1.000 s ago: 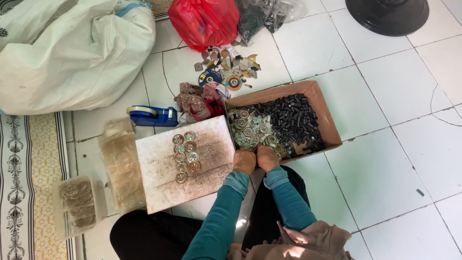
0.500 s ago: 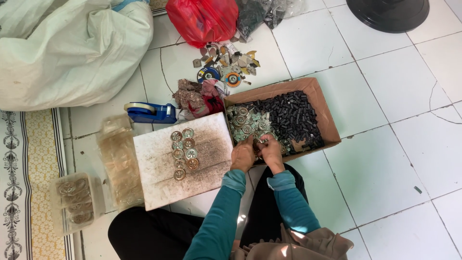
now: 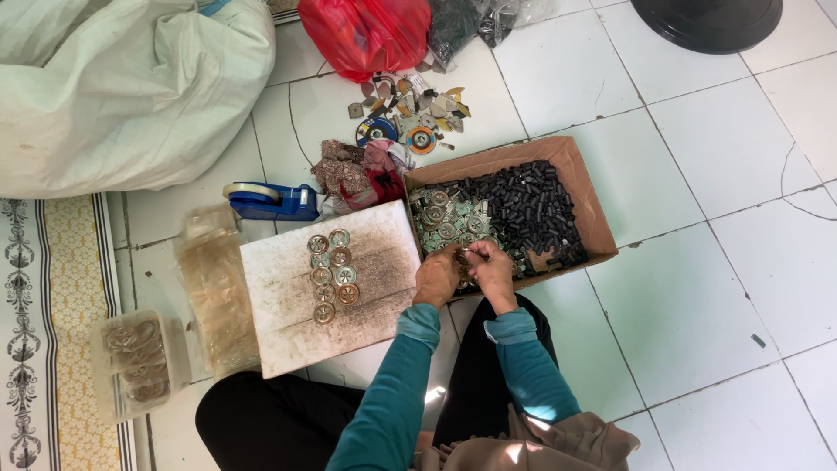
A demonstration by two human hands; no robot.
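Over the near edge of the cardboard box, both my hands pinch one small round metal disc.

My left hand and right hand meet with fingers drawn narrow around it, at the box's front rim; the disc is mostly covered, so its face is hard to read. I judge it light, stiff and a little slick, best taken by its rim. Inside the box lie more discs and a heap of small black cylinders. Left of it, a stained white board carries a short double column of discs. Farther out: a blue tape dispenser, clear bags, scattered scraps, a red bag, a large white sack. My lap is cut off below.
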